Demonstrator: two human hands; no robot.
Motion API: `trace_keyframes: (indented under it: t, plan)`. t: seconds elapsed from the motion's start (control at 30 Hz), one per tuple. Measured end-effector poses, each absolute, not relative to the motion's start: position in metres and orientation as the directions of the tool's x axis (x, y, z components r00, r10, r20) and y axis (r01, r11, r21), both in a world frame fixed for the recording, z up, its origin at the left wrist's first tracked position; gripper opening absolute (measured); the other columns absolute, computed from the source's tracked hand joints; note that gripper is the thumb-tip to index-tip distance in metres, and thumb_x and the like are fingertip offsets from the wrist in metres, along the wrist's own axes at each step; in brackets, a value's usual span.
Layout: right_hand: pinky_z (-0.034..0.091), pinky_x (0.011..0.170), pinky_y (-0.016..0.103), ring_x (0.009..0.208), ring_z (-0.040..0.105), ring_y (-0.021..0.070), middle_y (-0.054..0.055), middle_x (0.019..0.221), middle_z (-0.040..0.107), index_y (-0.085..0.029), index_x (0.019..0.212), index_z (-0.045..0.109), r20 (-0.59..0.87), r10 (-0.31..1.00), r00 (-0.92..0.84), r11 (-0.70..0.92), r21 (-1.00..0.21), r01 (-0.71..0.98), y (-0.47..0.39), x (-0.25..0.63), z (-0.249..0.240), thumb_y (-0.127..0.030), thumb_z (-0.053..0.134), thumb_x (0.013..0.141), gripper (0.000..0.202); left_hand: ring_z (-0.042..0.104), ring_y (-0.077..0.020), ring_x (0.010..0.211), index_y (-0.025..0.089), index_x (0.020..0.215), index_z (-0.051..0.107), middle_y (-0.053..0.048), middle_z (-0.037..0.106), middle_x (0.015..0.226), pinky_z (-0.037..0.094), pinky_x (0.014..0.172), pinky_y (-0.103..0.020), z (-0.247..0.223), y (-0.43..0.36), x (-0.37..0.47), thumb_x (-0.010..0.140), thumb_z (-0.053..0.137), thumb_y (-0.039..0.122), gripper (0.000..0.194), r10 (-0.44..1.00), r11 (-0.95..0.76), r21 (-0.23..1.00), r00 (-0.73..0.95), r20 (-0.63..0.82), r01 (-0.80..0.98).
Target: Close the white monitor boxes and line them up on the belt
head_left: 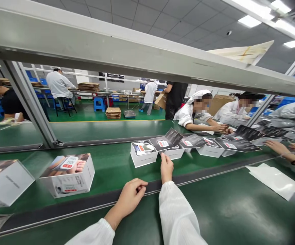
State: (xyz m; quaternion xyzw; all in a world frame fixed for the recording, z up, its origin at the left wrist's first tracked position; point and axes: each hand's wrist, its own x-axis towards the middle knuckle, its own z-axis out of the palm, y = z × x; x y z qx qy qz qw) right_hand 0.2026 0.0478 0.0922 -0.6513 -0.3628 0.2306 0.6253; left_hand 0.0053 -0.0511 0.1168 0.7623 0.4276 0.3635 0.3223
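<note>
An uncovered white box [143, 154] with a device and papers inside stands on the green conveyor belt. Its dark lid [159, 143] with a red-and-white label is folded out to the right. My right hand [167, 167] reaches onto the belt, thumb and fingers pinched at the lid's front corner. Lower and to the left, my left hand [132, 195] rests by the belt's dark edge rail [152, 186], fingers loosely bent, thumb apart, holding nothing. Left of my hands, two closed printed boxes [69, 175] sit on the belt.
More opened boxes [211, 148] line the belt to the right. Another person's hands [278, 148] are at the far right, near white sheets [277, 178]. A co-worker [195, 109] leans over the opposite side. A metal beam [137, 47] crosses above the belt.
</note>
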Motion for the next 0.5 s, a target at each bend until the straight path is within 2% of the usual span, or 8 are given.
trace_keyframes:
  t: [0.13,0.23,0.33,0.4,0.47,0.5]
  plan:
    - [0.045,0.091,0.036,0.099,0.063,0.0271,0.01,0.103,0.073,-0.02,0.1,0.071,0.168,0.837,0.521,0.063,-0.975,0.213,0.061,0.181,0.098,-0.066,0.047,0.081,0.055,0.061,-0.0167,0.069,0.022,0.097,0.074,-0.004,0.069,0.084,0.049,0.064,-0.026,0.114,-0.052,0.006,0.092,0.051,0.033,0.026,0.891,-0.431,0.806,0.332,0.31,0.406]
    - [0.048,0.084,0.033,0.089,0.064,0.0233,0.008,0.094,0.073,-0.019,0.098,0.069,0.233,0.854,0.465,0.172,-0.97,0.17,0.07,0.166,0.098,-0.059,0.047,0.084,0.048,0.059,-0.0162,0.063,0.021,0.094,0.073,-0.004,0.068,0.081,0.048,0.059,-0.026,0.112,-0.051,0.002,0.093,0.05,0.038,0.029,0.897,-0.436,0.799,0.273,0.348,0.414]
    - [0.049,0.083,0.033,0.086,0.063,0.0224,0.006,0.091,0.072,-0.019,0.101,0.07,0.288,0.848,0.444,0.231,-0.956,0.179,0.069,0.157,0.101,-0.051,0.046,0.087,0.042,0.059,-0.0166,0.065,0.021,0.095,0.071,-0.004,0.066,0.08,0.05,0.062,-0.028,0.113,-0.047,-0.005,0.095,0.047,0.04,0.031,0.879,-0.476,0.77,0.201,0.432,0.425]
    - [0.048,0.091,0.035,0.096,0.063,0.0231,0.006,0.1,0.072,-0.021,0.11,0.069,0.338,0.838,0.429,0.25,-0.936,0.249,0.062,0.153,0.105,-0.045,0.043,0.09,0.041,0.061,-0.0187,0.076,0.021,0.103,0.068,-0.006,0.065,0.092,0.052,0.068,-0.03,0.115,-0.043,-0.011,0.096,0.047,0.039,0.029,0.839,-0.518,0.729,0.101,0.535,0.447]
    - [0.041,0.104,0.038,0.115,0.057,0.0236,0.006,0.121,0.066,-0.025,0.125,0.065,0.413,0.839,0.353,0.298,-0.893,0.336,0.053,0.152,0.11,-0.041,0.042,0.091,0.044,0.06,-0.0243,0.1,0.021,0.119,0.061,-0.011,0.058,0.115,0.054,0.079,-0.036,0.12,-0.04,-0.016,0.095,0.049,0.038,0.032,0.758,-0.525,0.664,-0.062,0.649,0.533]
    - [0.036,0.109,0.04,0.124,0.052,0.0241,0.006,0.132,0.06,-0.027,0.13,0.062,0.439,0.848,0.295,0.32,-0.87,0.375,0.048,0.151,0.111,-0.042,0.043,0.092,0.045,0.054,-0.0281,0.115,0.019,0.129,0.055,-0.014,0.05,0.127,0.052,0.087,-0.04,0.122,-0.037,-0.018,0.094,0.052,0.037,0.039,0.702,-0.502,0.629,-0.145,0.697,0.594]
